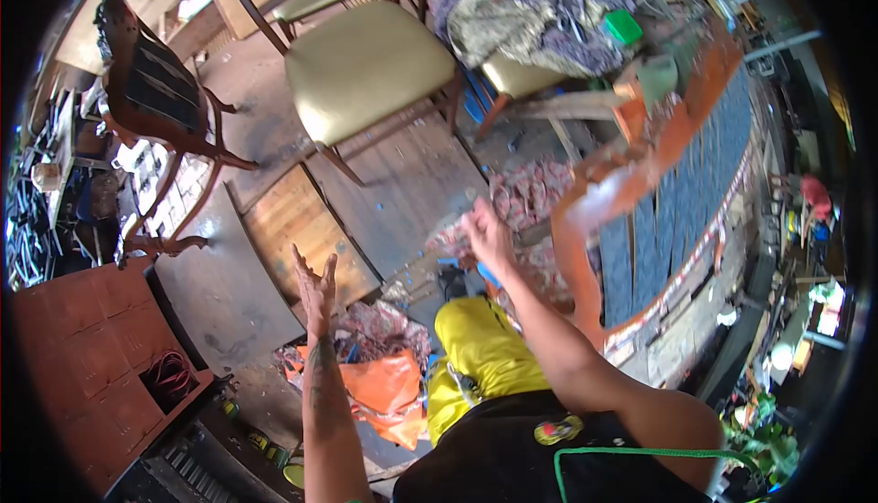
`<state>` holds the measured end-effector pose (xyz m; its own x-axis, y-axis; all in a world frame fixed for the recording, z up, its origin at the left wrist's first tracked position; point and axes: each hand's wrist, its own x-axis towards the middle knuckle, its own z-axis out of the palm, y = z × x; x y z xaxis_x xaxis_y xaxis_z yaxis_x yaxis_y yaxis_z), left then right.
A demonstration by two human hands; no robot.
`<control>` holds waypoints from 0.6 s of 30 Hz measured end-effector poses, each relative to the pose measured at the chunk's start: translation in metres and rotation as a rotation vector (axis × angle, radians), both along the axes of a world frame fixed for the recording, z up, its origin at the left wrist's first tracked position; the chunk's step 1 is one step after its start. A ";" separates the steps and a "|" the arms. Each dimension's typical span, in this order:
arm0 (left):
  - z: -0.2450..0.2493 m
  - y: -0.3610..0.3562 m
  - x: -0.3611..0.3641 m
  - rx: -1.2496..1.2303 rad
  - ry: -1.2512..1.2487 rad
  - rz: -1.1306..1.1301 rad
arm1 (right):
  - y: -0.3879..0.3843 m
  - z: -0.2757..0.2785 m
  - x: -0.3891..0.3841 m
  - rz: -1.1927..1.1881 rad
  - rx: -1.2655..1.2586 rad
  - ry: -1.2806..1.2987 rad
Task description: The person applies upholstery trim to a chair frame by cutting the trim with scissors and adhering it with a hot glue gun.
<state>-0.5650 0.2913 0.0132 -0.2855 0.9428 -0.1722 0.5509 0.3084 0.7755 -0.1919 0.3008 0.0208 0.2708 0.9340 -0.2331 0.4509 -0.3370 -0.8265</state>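
My left hand (315, 291) is held up over the wooden floor boards, its fingers spread and nothing in it. To the right, my right hand (487, 238) is raised with its fingers curled; blur hides whether anything is between them. It is near a patterned red cloth (530, 194). On the right side stands an orange-brown wooden frame (572, 261) with blue-grey webbing strips (654, 247). Below my hands lies an orange sheet (389, 393), beside the yellow shorts (489, 347).
A chair with a gold seat (366, 69) stands ahead. At the left is a carved chair frame (160, 82), with a reddish-brown cabinet (91, 357) below it. Crumpled grey fabric (540, 18) and a green box (623, 26) lie on another chair. A person in red (815, 197) is far right.
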 end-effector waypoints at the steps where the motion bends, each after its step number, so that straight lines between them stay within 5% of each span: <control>1: 0.019 0.017 -0.002 0.020 0.011 0.017 | 0.062 -0.023 0.001 -0.122 0.179 -0.206; 4: 0.040 0.090 0.009 0.087 0.384 -0.156 | 0.239 -0.070 -0.006 0.000 0.502 -0.303; 5: 0.033 0.127 0.020 0.034 0.397 -0.182 | 0.276 -0.062 -0.014 0.037 0.261 -0.313; 7: -0.023 0.229 0.048 0.188 0.517 -0.290 | 0.341 -0.122 -0.043 -0.208 0.230 -0.216; 9: -0.060 0.335 0.088 0.376 0.571 -0.502 | 0.370 -0.080 -0.048 -0.326 0.042 -0.081; 10: -0.089 0.381 0.092 0.264 0.650 -0.463 | 0.385 -0.086 -0.041 -0.416 0.232 -0.041; 11: -0.121 0.412 0.102 0.134 0.729 -0.426 | 0.405 -0.107 -0.020 -0.513 0.342 0.040; 13: -0.093 0.418 0.120 0.076 0.730 -0.352 | 0.426 -0.099 0.059 -0.616 0.518 -0.024; 15: -0.098 0.431 0.123 0.063 0.806 -0.343 | 0.452 -0.087 0.185 -0.617 0.683 -0.283; 16: -0.107 0.426 0.114 0.101 0.840 -0.337 | 0.462 -0.097 0.251 -0.638 0.665 -0.689; 18: -0.116 0.424 0.118 0.127 0.875 -0.329 | 0.469 -0.079 0.336 -0.682 0.299 -0.909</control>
